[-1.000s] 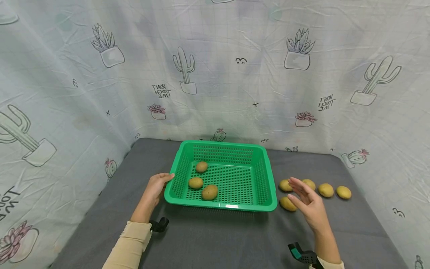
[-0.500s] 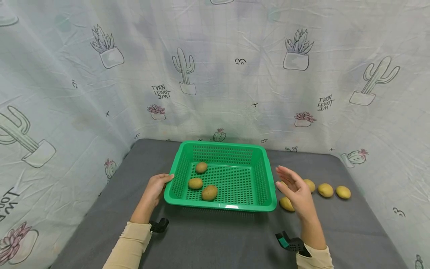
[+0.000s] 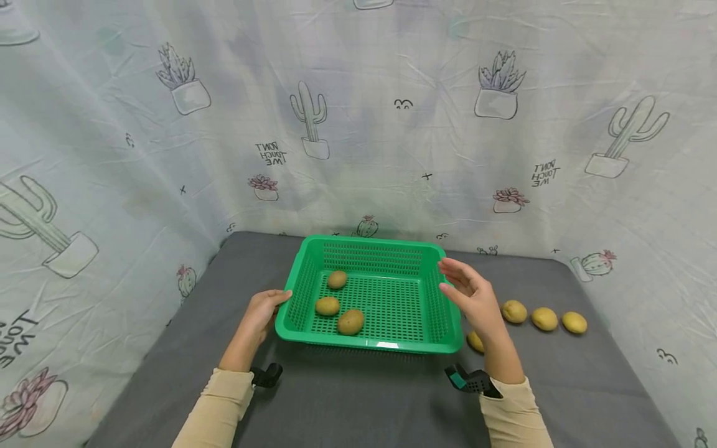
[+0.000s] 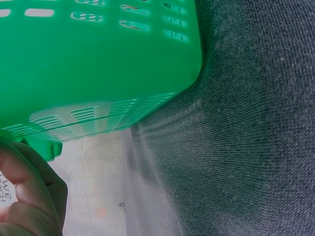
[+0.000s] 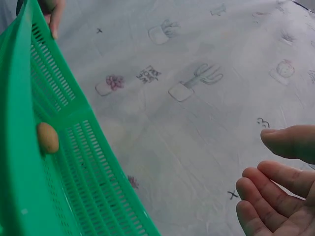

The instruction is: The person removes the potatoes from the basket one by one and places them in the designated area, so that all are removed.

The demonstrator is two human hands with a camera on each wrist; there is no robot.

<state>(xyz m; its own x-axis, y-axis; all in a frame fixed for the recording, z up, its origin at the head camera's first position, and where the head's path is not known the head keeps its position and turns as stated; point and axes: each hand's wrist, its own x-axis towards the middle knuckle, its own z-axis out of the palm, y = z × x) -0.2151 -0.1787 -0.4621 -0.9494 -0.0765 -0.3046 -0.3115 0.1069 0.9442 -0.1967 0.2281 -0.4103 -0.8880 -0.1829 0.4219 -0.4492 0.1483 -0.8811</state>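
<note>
A green plastic basket (image 3: 370,345) with slotted sides stands on the grey cloth. Three brown potatoes (image 3: 350,322) lie in its left half. My left hand (image 3: 262,314) grips the basket's left rim, thumb on top and fingers underneath. In the left wrist view, the curled fingers (image 4: 29,182) show beside the basket's outer wall. My right hand (image 3: 470,298) is raised by the right rim, overlapping it in the head view, with fingers loosely bent and nothing held. From the right wrist, a gap shows between that hand (image 5: 280,191) and the basket.
Several yellow, oval, lemon-like things (image 3: 544,318) lie on the cloth to the right. One (image 3: 475,341) is partly covered by my right wrist. A pale cactus-print curtain (image 3: 364,124) rises behind and along both sides of the grey surface (image 3: 358,398).
My right hand has moved left and away from me, from over the yellow things to the basket's right rim. My left hand and the basket stay in place.
</note>
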